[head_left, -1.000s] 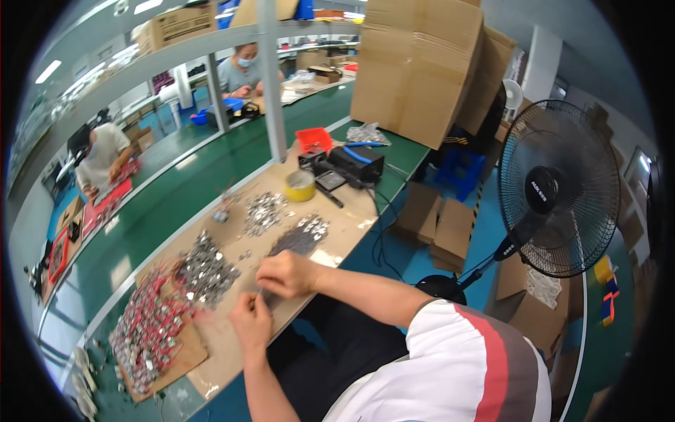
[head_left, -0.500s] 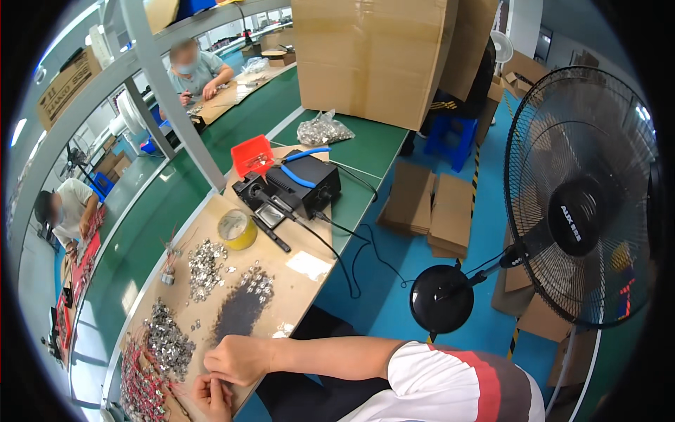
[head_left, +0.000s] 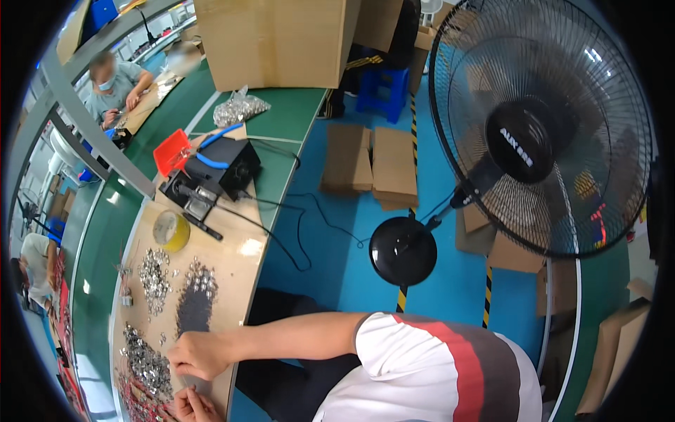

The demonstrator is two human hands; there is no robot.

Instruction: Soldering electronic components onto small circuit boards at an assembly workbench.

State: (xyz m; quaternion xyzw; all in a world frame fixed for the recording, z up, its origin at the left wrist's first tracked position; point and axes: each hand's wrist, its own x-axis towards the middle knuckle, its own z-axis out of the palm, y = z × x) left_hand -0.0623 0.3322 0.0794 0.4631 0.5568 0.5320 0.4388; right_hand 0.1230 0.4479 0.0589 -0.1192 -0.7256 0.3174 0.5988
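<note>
My right hand (head_left: pixel 200 355) is closed in a pinch over the near end of the tan work board (head_left: pixel 235 281). Just below it, my left hand (head_left: pixel 193 406) has its fingers curled together, partly cut off by the lower edge. Whatever the fingertips hold is too small to make out. Beside my right hand lies a heap of small silver metal parts (head_left: pixel 148 362), and red-wired parts (head_left: pixel 137 395) spread near my left hand. Beyond the hands are a dark grey patch (head_left: pixel 193 313) topped with small shiny pieces and another silver pile (head_left: pixel 153 281).
A yellow tape roll (head_left: pixel 171 231), black soldering station (head_left: pixel 235 169), blue-handled pliers (head_left: pixel 212 158) and red tray (head_left: pixel 172 152) stand farther up. A bag of parts (head_left: pixel 240 109) sits near a large carton (head_left: pixel 274 46). A floor fan (head_left: pixel 524 141) is right; co-workers sit left.
The whole view has swung, so bench and fan appear farther left and higher. My two hands, previously touching, now show a small gap between them.
</note>
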